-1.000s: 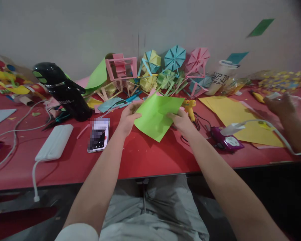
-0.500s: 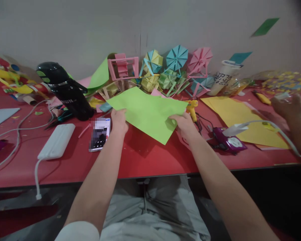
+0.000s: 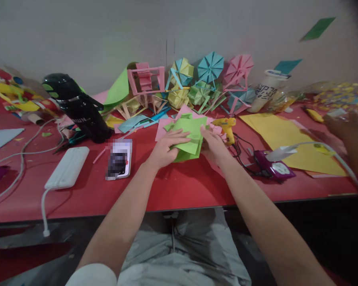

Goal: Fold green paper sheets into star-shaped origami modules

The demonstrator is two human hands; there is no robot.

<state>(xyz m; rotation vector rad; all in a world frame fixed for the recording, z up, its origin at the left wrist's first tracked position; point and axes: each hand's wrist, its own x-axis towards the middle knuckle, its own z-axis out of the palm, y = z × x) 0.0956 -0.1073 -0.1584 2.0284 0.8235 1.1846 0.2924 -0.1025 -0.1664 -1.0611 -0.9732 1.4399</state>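
Note:
A light green sheet of paper (image 3: pixel 190 131) lies folded on the red table (image 3: pixel 173 186), in front of me. My left hand (image 3: pixel 166 146) rests on its left part with fingers stretched flat over the fold. My right hand (image 3: pixel 214 143) presses the sheet's right edge, fingers bent onto the paper. A pink sheet (image 3: pixel 164 128) shows under the green one. A yellow glue gun (image 3: pixel 226 126) lies just right of my right hand.
A phone (image 3: pixel 118 159) and a white power bank (image 3: pixel 66 167) with cable lie at the left, beside a black bottle (image 3: pixel 77 107). Paper pinwheels (image 3: pixel 210 67) stand along the wall. Yellow sheets (image 3: pixel 286 135), a purple device (image 3: pixel 274 169) and another person's hand (image 3: pixel 346 125) are at the right.
The green sheet, held open above the table half a second ago, now lies folded smaller on the table. Both hands have come together on it.

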